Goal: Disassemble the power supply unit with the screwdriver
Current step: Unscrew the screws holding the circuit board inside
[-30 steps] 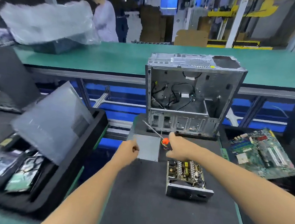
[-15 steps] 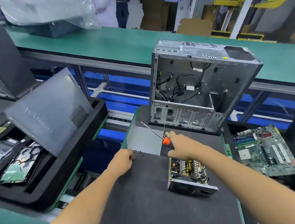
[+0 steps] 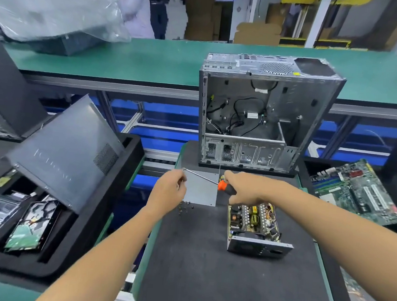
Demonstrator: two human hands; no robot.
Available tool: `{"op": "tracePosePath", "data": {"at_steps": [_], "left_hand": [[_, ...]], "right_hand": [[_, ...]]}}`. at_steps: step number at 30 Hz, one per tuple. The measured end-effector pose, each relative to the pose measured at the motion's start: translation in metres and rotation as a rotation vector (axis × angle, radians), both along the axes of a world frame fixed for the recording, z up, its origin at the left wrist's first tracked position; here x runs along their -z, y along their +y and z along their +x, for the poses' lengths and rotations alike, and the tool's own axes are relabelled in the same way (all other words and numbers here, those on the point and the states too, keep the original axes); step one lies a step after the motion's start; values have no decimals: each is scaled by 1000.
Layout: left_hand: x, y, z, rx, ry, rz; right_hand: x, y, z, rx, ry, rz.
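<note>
Orange-handled screwdriver [image 3: 216, 183] is gripped in the right hand [image 3: 244, 189], its shaft pointing left to the left hand [image 3: 169, 190], whose fingers pinch at the tip. Opened power supply unit [image 3: 255, 228] sits on the counter's black mat [image 3: 207, 269], just below the right hand; loose screws [image 3: 186, 207] lie beside a grey metal cover [image 3: 201, 188].

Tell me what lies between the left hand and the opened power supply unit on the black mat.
In the head view, between left hand and opened power supply unit: flat grey metal cover plate, small loose screws, then bare black mat.
</note>
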State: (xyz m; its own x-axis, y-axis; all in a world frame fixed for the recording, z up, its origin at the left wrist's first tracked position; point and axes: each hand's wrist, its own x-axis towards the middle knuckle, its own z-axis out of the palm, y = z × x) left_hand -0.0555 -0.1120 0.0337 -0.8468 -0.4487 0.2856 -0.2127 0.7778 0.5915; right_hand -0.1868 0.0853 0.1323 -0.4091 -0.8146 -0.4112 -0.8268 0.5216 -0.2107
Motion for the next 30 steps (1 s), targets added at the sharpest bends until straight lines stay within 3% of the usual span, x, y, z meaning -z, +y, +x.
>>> {"op": "tracePosePath", "data": {"at_steps": [5,8,13,20,30], "left_hand": [[-36,2,-23,35,-2,96],[-46,10,-29,194,-100,5],[-43,38,-42,406,-234,-187],[-37,73,-74,497,-328,-46],[-26,101,-104,686,-397,-140]], "right_hand": [[-20,6,-1,-54,21,47],[-29,14,-3,-52,48,74],[-34,34,-13,-37,22,139],[-27,58,-41,51,-79,190],[-20,67,-68,-80,-48,201]]}}
